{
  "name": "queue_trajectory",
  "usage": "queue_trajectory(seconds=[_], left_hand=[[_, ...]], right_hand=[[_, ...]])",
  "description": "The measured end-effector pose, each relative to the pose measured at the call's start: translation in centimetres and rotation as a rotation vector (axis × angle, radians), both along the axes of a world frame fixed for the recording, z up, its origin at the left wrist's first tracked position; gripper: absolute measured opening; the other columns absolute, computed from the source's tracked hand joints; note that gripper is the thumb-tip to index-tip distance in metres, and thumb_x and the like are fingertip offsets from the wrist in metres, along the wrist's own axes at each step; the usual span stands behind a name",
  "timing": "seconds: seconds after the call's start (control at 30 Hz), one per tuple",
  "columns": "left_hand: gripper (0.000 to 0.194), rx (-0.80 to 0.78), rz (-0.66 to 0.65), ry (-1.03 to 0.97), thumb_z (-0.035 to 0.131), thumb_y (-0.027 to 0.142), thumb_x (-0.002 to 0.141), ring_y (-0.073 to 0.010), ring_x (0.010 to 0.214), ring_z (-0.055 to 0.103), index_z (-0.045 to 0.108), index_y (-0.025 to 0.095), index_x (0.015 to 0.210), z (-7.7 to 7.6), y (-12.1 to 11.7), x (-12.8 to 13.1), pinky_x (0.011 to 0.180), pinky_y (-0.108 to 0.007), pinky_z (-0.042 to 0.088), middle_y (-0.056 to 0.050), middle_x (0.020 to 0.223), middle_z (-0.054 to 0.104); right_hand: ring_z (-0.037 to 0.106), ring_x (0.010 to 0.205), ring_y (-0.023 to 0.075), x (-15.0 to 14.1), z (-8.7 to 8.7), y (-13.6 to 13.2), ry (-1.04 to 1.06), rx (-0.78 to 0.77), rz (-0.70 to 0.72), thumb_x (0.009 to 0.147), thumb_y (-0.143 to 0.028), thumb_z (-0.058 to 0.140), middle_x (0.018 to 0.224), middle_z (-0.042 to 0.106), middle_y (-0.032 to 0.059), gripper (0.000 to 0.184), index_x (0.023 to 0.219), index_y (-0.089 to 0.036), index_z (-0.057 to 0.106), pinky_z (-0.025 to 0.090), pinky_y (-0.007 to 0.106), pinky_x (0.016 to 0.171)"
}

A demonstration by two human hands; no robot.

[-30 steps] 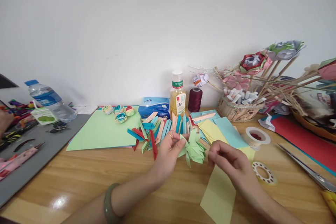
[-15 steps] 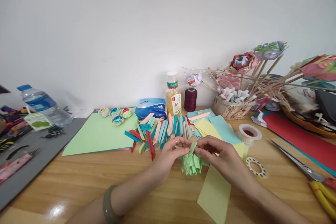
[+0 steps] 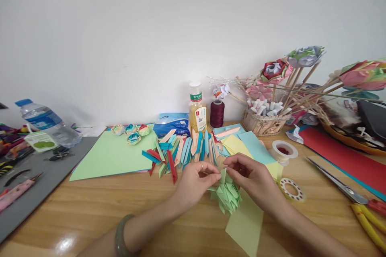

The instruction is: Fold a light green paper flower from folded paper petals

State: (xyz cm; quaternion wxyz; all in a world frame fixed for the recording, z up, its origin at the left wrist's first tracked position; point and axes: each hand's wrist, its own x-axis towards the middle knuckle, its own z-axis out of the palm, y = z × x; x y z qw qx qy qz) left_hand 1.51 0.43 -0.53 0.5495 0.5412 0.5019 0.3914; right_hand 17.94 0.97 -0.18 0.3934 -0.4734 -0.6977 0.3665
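A light green folded-paper flower with many pointed petals is between my two hands, its petals pointing down. My left hand, a ring on one finger, pinches at its upper left edge, by a green strip standing up from the top. Thumb and fingers of my right hand close on the upper right of that flower. My fingers hide part of its top. Beneath lies a pale yellow-green paper sheet. Just behind my hands are folded strips of coloured paper in blue, peach, red and green.
Small paper rosettes rest on green sheets. A tissue pack, a drink bottle and a thread spool stand at the wall. Tape, scissors and a basket of paper flowers lie right.
The green paper flower has tilted and shifted slightly right and down. My fingers have moved a little apart at its top. The view has turned slightly.
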Motion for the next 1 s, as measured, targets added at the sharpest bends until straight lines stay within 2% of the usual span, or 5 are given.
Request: queue_trajectory(seconds=[0.17, 0.37, 0.57, 0.73, 1.0], left_hand=[[0.022, 0.073, -0.046, 0.097, 0.073, 0.027, 0.061, -0.0196, 0.079, 0.062, 0.065, 0.016, 0.077, 0.4, -0.5, 0.1, 0.075, -0.031, 0.048, -0.006, 0.081, 0.068], [0.01, 0.128, 0.07, 0.038, 0.066, 0.021, 0.068, -0.0181, 0.079, 0.063, 0.065, 0.016, 0.077, 0.5, -0.8, 0.0, 0.074, -0.028, 0.049, -0.005, 0.08, 0.069], [0.013, 0.249, 0.18, 0.056, 0.07, 0.023, 0.066, -0.0186, 0.079, 0.064, 0.069, 0.018, 0.079, 0.4, -1.1, 0.0, 0.074, -0.028, 0.051, -0.005, 0.082, 0.071], [0.009, 0.44, 0.199, 0.071, 0.07, 0.02, 0.067, -0.0186, 0.078, 0.065, 0.07, 0.019, 0.076, 0.2, -1.1, -0.1, 0.075, -0.03, 0.053, -0.005, 0.081, 0.072], [0.01, 0.58, 0.18, 0.092, 0.069, 0.017, 0.07, -0.0177, 0.081, 0.066, 0.07, 0.02, 0.08, 0.3, -1.1, -0.3, 0.076, -0.029, 0.053, -0.005, 0.083, 0.072]], right_hand=[[0.054, 0.063, 0.0137, -0.1, -0.1, -0.2, -0.056, 0.166, -0.026, 0.08, -0.013, 0.049, 0.072, 0.055, 0.0006, 0.013, 0.085, -0.019, 0.059, 0.045, 0.024, 0.053], [0.058, 0.068, 0.0146, -0.4, 0.7, -0.8, -0.071, 0.302, 0.05, 0.084, -0.013, 0.046, 0.081, 0.058, 0.0045, 0.023, 0.096, -0.022, 0.064, 0.047, 0.023, 0.051], [0.06, 0.079, 0.0168, -0.3, 0.5, -1.3, -0.094, 0.508, 0.056, 0.083, -0.011, 0.05, 0.086, 0.059, 0.0051, 0.031, 0.107, -0.026, 0.063, 0.053, 0.027, 0.063], [0.061, 0.072, 0.0155, -0.4, -0.2, -1.4, -0.134, 0.544, 0.006, 0.084, -0.013, 0.05, 0.085, 0.06, 0.005, 0.032, 0.11, -0.026, 0.061, 0.053, 0.027, 0.06], [0.061, 0.073, 0.0157, -0.4, -0.1, -1.5, -0.117, 0.575, -0.015, 0.082, -0.011, 0.054, 0.083, 0.06, 0.0055, 0.022, 0.099, -0.021, 0.063, 0.052, 0.026, 0.06]])
